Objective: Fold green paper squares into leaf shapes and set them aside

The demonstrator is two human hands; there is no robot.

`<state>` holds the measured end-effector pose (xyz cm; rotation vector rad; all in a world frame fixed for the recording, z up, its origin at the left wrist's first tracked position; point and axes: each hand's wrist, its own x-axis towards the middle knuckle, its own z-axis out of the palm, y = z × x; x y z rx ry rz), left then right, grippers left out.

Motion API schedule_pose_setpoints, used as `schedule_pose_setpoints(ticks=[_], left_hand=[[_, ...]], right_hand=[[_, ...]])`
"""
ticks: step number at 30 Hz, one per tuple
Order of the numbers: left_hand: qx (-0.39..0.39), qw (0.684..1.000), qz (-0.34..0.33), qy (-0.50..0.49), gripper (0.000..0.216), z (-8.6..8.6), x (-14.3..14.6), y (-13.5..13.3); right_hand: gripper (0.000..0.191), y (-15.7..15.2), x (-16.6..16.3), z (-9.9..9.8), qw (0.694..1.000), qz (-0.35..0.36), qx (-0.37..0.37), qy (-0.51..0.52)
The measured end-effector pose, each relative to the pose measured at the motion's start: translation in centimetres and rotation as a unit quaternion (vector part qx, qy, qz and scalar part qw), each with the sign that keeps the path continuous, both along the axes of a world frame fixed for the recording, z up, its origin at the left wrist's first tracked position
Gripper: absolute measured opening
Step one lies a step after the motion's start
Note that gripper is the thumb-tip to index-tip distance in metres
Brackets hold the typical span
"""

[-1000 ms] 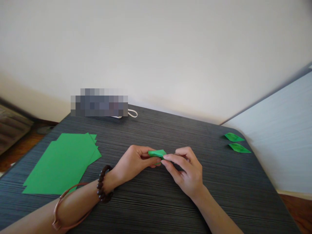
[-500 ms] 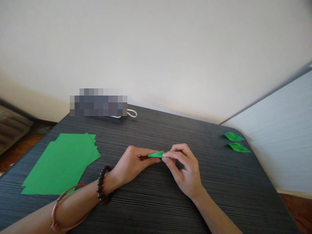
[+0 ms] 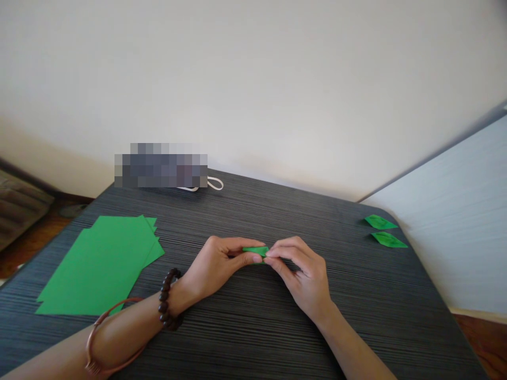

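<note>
A small folded piece of green paper is held between my two hands, just over the middle of the dark table. My left hand pinches it from the left, thumb below and index finger along its upper edge. At its right end, my right hand grips the paper between thumb and fingertips. The fingers hide part of the folds. A beaded bracelet and a copper-coloured bangle are on my left arm.
Green paper sheets lie in a loose stack at the left. Two folded green paper leaves rest near the right edge of the dark wood-grain table. A pixelated object with a white loop stands at the back by the wall.
The folded paper between my fingers has turned slightly, and my left index finger now reaches further along its upper edge. My right hand keeps its pinch, shifted slightly.
</note>
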<state>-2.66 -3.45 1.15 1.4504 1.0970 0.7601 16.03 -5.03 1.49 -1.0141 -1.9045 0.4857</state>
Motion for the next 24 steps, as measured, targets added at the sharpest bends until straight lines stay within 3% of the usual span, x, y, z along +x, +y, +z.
schedule_pose_setpoints(ticks=[14, 24], left_hand=[[-0.052, 0.996, 0.004, -0.071, 0.021, 0.32, 0.3, -0.18], [-0.058, 0.995, 0.014, -0.077, 0.02, 0.16, 0.3, -0.17]], right_hand=[[0.011, -0.14, -0.18, -0.2, 0.998, 0.009, -0.016, 0.055], [0.011, -0.4, -0.59, -0.66, 0.977, -0.026, -0.157, 0.14]])
